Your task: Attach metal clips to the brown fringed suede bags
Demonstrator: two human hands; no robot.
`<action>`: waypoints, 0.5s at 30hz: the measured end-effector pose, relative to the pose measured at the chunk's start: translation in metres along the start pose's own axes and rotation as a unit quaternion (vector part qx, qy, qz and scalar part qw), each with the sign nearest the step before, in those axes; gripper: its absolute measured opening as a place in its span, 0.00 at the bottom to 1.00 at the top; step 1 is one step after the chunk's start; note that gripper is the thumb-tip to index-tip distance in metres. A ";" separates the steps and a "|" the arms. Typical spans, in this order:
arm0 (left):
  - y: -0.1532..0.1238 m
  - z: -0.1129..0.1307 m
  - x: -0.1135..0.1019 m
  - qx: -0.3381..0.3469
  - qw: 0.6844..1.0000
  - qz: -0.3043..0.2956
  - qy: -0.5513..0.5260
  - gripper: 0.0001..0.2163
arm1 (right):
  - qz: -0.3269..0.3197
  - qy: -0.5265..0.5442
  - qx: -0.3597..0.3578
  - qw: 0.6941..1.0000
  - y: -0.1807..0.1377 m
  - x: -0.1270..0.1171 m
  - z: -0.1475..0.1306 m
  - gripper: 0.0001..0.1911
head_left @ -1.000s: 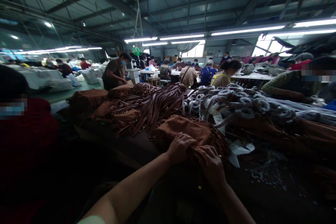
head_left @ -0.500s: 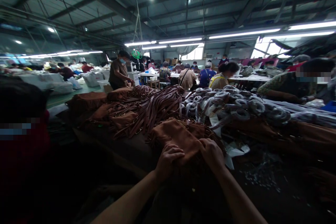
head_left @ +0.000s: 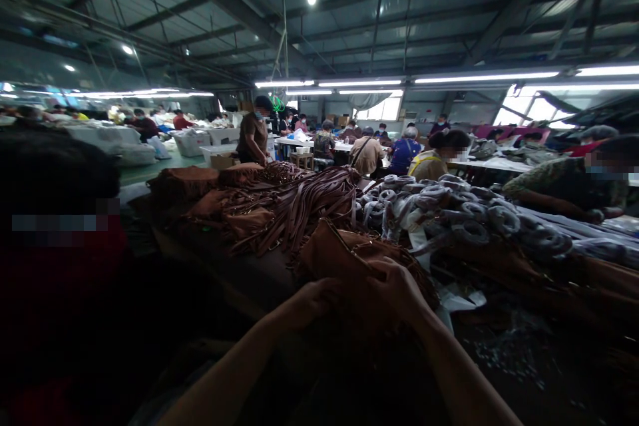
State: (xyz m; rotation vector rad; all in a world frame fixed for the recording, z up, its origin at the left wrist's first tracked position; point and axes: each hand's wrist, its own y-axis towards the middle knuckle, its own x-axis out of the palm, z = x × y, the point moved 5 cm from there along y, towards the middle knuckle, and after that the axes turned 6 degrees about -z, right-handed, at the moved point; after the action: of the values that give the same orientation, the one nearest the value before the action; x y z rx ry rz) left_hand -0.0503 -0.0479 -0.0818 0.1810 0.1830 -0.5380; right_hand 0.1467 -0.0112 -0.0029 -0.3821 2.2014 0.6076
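Note:
A brown suede bag (head_left: 344, 254) with fringe lies on the dark worktable in front of me, tipped up at its near edge. My left hand (head_left: 312, 301) is closed on the bag's near left side. My right hand (head_left: 399, 289) grips the bag's near right edge, fingers curled over the fringe. Both forearms reach in from the bottom of the view. What lies under the bag is in shadow.
Behind the bag lie a heap of brown straps (head_left: 304, 203), more brown bags (head_left: 200, 183) and a pile of grey coiled rolls (head_left: 449, 210). White paper scraps (head_left: 459, 296) lie to the right. A person in red (head_left: 54, 266) sits close on my left; several workers sit at far tables.
Both hands have shifted toward me and lifted the bag's near edge, so it now stands more tilted. The camera view has dropped slightly and swung left.

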 end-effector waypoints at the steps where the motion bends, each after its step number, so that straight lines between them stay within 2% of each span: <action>1: -0.002 0.002 -0.010 -0.039 0.996 0.034 -0.073 0.24 | 0.010 -0.035 -0.028 0.999 -0.007 -0.005 -0.015 0.15; 3: -0.005 0.009 -0.021 -0.090 0.972 0.065 -0.205 0.28 | 0.012 -0.115 -0.077 0.990 -0.021 -0.014 -0.042 0.14; 6: -0.008 0.029 -0.018 -0.097 0.940 0.047 -0.324 0.32 | 0.025 -0.237 -0.128 0.963 -0.039 -0.019 -0.069 0.14; 8: -0.009 0.039 -0.010 -0.099 0.928 0.078 -0.351 0.29 | 0.042 -0.296 -0.156 0.942 -0.050 -0.016 -0.077 0.15; 12: -0.015 0.054 0.002 -0.049 0.906 0.228 -0.352 0.17 | 0.056 -0.343 -0.184 0.919 -0.072 0.006 -0.078 0.15; 13: -0.016 0.058 0.005 -0.029 0.906 0.242 -0.346 0.16 | 0.058 -0.345 -0.182 0.919 -0.078 0.010 -0.076 0.15; 15: -0.018 0.067 0.011 0.008 0.912 0.230 -0.340 0.18 | 0.063 -0.341 -0.171 0.922 -0.087 0.014 -0.073 0.17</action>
State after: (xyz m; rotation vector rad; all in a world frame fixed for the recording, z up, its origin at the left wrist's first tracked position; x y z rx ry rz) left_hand -0.0424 -0.0833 -0.0217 0.0406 -0.5375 -0.1076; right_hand 0.1318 -0.1242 0.0011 -0.1633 1.4544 1.0265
